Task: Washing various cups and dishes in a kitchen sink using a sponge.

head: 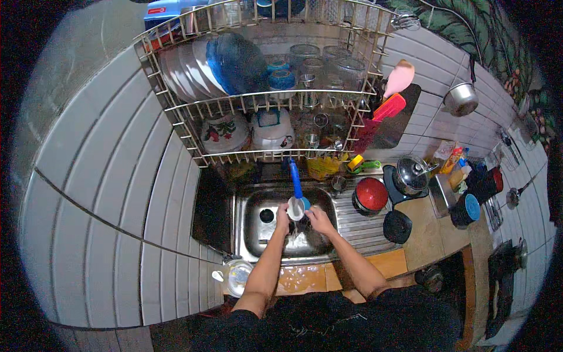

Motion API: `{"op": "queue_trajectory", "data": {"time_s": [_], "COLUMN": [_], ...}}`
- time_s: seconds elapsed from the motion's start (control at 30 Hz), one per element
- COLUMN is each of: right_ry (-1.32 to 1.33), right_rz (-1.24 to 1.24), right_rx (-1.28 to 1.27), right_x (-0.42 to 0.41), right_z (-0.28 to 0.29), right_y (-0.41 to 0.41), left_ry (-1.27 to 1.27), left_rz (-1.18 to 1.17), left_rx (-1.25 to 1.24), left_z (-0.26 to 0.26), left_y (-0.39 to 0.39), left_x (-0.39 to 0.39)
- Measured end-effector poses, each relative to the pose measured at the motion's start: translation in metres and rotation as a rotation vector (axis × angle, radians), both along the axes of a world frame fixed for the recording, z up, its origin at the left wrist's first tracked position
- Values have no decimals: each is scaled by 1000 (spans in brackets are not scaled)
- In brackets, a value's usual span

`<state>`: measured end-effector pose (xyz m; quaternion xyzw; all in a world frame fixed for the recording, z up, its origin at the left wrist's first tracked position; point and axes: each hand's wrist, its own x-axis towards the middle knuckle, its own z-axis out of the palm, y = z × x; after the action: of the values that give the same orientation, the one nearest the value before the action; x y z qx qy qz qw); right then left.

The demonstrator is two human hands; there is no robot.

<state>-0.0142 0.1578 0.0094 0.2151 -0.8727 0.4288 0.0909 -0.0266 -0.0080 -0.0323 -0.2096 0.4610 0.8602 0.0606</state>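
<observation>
Over the stainless steel sink (255, 244), a small cup (295, 209), pale inside with blue at its right side, is held between my two hands. My left hand (283, 218) grips the cup's left side. At the blue part, my right hand (319, 220) has its fingers closed on the cup; whether that part is a handle or the outer wall is hard to tell. Directly above the cup ends a blue tap spout (296, 178). Water runs down below the cup into the basin. The round dark drain (266, 215) lies left of my left hand.
A wire dish rack (281, 92) with plates, bowls and glasses hangs over the sink. On the right drainboard (347, 233) stands a red bowl (371, 195); beyond it are a lidded pot (411, 174) and a black lid-like piece (397, 226). A clear container (239, 277) sits at the front left.
</observation>
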Motion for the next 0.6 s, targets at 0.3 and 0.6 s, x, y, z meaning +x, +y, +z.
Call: {"op": "queue_trajectory", "data": {"time_s": [0.3, 0.6], "right_ry": [-467, 88], "right_rz": [41, -93], "right_rx": [-193, -181], "right_x": [12, -2], "right_z": [31, 6], "right_y": [-26, -48], "left_ry": [22, -300], "left_rz": [-202, -137], "left_rx": [-788, 619], "left_z": [24, -35], "left_y": [-22, -26], "left_x": [-11, -27]}}
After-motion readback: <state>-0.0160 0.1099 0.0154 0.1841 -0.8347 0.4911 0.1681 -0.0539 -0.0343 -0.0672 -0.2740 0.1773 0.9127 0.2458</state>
